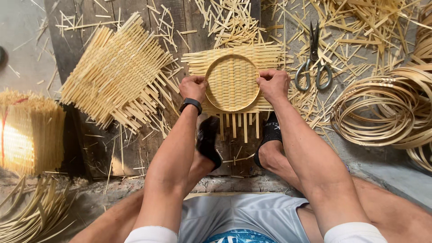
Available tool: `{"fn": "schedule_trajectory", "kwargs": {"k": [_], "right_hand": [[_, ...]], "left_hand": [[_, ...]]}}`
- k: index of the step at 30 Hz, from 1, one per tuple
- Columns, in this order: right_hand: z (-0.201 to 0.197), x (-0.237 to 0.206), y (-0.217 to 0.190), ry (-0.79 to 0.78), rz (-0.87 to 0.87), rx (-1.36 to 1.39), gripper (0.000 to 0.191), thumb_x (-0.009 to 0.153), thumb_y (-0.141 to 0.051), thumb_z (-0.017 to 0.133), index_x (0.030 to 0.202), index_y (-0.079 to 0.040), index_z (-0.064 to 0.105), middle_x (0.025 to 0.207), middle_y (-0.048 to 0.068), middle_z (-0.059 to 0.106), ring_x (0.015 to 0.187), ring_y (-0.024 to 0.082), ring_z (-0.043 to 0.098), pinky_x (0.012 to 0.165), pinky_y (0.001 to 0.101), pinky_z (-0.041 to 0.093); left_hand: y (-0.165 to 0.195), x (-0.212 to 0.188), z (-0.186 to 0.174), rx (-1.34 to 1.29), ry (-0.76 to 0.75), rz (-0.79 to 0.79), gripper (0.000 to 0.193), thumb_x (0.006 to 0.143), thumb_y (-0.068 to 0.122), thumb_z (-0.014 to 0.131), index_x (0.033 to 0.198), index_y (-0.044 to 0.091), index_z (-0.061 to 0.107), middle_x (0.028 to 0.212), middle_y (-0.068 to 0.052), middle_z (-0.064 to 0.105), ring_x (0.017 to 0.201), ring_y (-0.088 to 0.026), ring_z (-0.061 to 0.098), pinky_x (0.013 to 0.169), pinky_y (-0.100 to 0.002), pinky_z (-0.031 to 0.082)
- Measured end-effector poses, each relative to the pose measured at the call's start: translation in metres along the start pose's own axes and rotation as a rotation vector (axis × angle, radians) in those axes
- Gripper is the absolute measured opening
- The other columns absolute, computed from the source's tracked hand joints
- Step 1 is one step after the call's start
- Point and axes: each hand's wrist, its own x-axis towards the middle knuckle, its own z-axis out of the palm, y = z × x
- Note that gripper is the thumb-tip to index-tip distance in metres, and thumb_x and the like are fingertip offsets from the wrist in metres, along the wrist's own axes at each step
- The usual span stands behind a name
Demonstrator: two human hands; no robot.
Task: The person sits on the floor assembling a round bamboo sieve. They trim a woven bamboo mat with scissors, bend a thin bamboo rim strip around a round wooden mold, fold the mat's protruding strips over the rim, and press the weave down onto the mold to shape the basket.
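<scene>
Both fists were clenched on the round hoop [232, 83]: our left hand [193, 88] at its 9 o'clock edge, our right hand [272, 83] at 3 o'clock. The hoop pressed a woven bamboo mat [198, 60] onto the wooden board [135, 148]. Scissors [313, 60] lay at 3 o'clock, a stack of woven mats [114, 74] at 9 o'clock, coiled bamboo strips [382, 108] further right.
</scene>
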Motion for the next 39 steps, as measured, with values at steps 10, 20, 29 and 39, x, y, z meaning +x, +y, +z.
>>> {"fn": "schedule_trajectory", "kwargs": {"k": [10, 20, 29, 39], "right_hand": [[0.001, 0.004, 0.003, 0.024, 0.004, -0.055, 0.018, 0.079, -0.01, 0.086, 0.097, -0.009, 0.083, 0.086, 0.007, 0.08, 0.075, 0.015, 0.074, 0.074, 0.0284, 0.059], [-0.003, 0.016, 0.023, -0.069, -0.104, 0.054, 0.021, 0.078, -0.01, 0.083, 0.099, -0.009, 0.081, 0.089, 0.006, 0.08, 0.077, 0.011, 0.074, 0.073, 0.0262, 0.06], [-0.029, 0.023, -0.03, -0.258, 0.024, -0.229, 0.028, 0.079, -0.022, 0.088, 0.104, -0.009, 0.082, 0.09, 0.006, 0.079, 0.077, 0.016, 0.071, 0.075, 0.0316, 0.057], [0.066, -0.063, -0.074, -0.471, -0.742, -1.104, 0.116, 0.069, -0.05, 0.078, 0.161, -0.005, 0.024, 0.163, 0.029, 0.013, 0.152, 0.044, 0.011, 0.122, 0.062, 0.009]], "left_hand": [[0.002, 0.012, -0.013, -0.194, -0.2, -0.187, 0.016, 0.076, 0.011, 0.086, 0.092, 0.008, 0.082, 0.082, -0.007, 0.079, 0.069, -0.014, 0.076, 0.07, -0.03, 0.064], [-0.018, 0.01, -0.004, -0.158, -0.085, 0.033, 0.018, 0.074, 0.014, 0.086, 0.09, 0.006, 0.082, 0.081, -0.008, 0.079, 0.072, -0.015, 0.076, 0.072, -0.029, 0.06], [-0.003, 0.026, -0.02, -0.012, -0.326, 0.008, 0.016, 0.08, 0.018, 0.085, 0.089, 0.006, 0.081, 0.085, -0.007, 0.079, 0.074, -0.016, 0.074, 0.075, -0.034, 0.061], [0.038, 0.051, 0.052, 0.043, -0.217, 0.898, 0.027, 0.104, 0.029, 0.064, 0.123, 0.013, 0.076, 0.134, -0.011, 0.069, 0.124, -0.028, 0.059, 0.107, -0.044, 0.043]]}}
